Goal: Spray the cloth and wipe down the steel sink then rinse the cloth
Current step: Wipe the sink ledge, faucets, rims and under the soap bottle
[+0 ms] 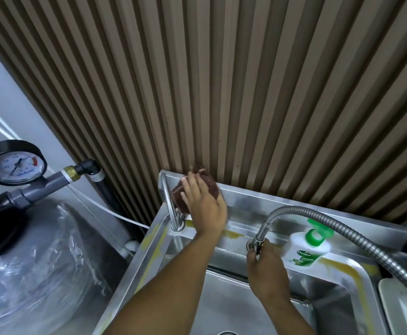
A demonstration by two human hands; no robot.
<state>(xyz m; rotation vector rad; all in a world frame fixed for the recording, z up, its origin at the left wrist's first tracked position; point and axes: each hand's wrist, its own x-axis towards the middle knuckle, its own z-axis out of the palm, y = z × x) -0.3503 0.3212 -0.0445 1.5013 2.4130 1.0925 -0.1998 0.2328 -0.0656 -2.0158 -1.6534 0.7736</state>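
Observation:
A steel sink (246, 308) with a raised backsplash (294, 206) fills the lower middle. My left hand (206, 206) presses a dark brown cloth (183, 193) against the backsplash's upper left corner, just behind the curved steel tap (170, 204). Part of the cloth is hidden under the palm. My right hand (266, 269) grips the base of the flexible steel hose faucet (258, 240) on the sink's back ledge; its fingers are closed around the fitting.
A white and green Dettol bottle (306, 250) lies on the ledge beside my right hand. The hose (342, 226) arcs off to the right. A pressure gauge (15, 163) and a plastic-wrapped tank (40, 262) stand left. A slatted brown wall (221, 93) rises behind.

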